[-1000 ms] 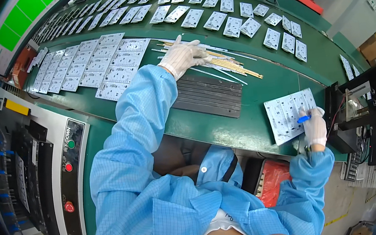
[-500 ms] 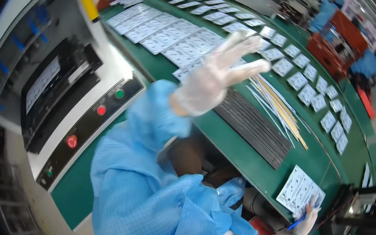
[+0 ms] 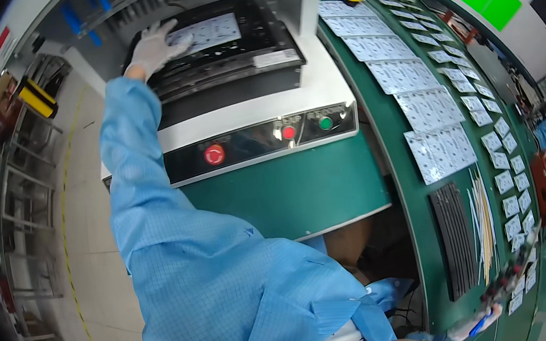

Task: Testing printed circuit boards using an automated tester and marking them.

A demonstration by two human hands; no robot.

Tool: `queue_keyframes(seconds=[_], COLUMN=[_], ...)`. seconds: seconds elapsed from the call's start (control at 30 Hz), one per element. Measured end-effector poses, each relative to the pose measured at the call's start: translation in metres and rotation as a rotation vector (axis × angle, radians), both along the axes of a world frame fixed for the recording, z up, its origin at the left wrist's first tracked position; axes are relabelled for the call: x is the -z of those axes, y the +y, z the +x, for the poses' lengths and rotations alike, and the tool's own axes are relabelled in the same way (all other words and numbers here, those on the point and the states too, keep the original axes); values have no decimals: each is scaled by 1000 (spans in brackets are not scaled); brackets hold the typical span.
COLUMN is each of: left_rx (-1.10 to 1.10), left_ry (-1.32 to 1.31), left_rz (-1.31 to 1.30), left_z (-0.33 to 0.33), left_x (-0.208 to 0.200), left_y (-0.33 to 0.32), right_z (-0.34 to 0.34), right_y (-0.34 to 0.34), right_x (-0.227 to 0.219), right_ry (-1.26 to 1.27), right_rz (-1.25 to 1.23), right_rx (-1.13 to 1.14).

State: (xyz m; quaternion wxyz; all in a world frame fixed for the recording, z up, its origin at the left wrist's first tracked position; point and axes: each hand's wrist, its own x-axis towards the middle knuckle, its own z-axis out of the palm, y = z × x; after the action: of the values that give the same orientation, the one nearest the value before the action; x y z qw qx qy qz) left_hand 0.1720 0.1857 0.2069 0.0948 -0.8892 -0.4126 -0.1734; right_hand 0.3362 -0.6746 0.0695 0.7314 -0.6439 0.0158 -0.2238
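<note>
Your left hand [image 3: 154, 49]: moved from over the desk [image 3: 425, 240] to the black fixture [image 3: 226, 73]; fingers spread, partly blocking the left end of its white panel [image 3: 217, 31]. Your right hand [image 3: 474, 325]: fingers closed on a blue pen [image 3: 478, 325]; tilted board [image 3: 508, 279], formerly flat, now raised there, blurred. Alongside: slotted block [image 3: 454, 243], thin strips [image 3: 484, 229].

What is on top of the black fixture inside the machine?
A white panel lies on the black fixture, the gloved left hand over its left end. What lies beneath panel and hand is covered.
</note>
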Motion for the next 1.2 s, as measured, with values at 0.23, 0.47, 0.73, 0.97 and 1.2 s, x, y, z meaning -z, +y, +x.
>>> queue_keyframes(seconds=[0.23, 0.47, 0.73, 0.97, 1.2], left_rx=[378, 367, 314, 466, 669], left_ry=[151, 160, 98, -116, -108], left_rz=[-38, -35, 528, 175, 59], left_z=[-3, -6, -23, -120, -92], left_x=[9, 1, -24, 11, 152], left_y=[17, -3, -53, -214, -294], right_z=[23, 49, 54, 49, 20], right_y=[215, 287, 390, 498, 713], right_x=[-44, -11, -58, -107, -131], right_ry=[-330, -336, -296, -679, -1186], right_rz=[-501, -375, -204, -671, -983], right_rx=[-261, -446, -528, -759, -793])
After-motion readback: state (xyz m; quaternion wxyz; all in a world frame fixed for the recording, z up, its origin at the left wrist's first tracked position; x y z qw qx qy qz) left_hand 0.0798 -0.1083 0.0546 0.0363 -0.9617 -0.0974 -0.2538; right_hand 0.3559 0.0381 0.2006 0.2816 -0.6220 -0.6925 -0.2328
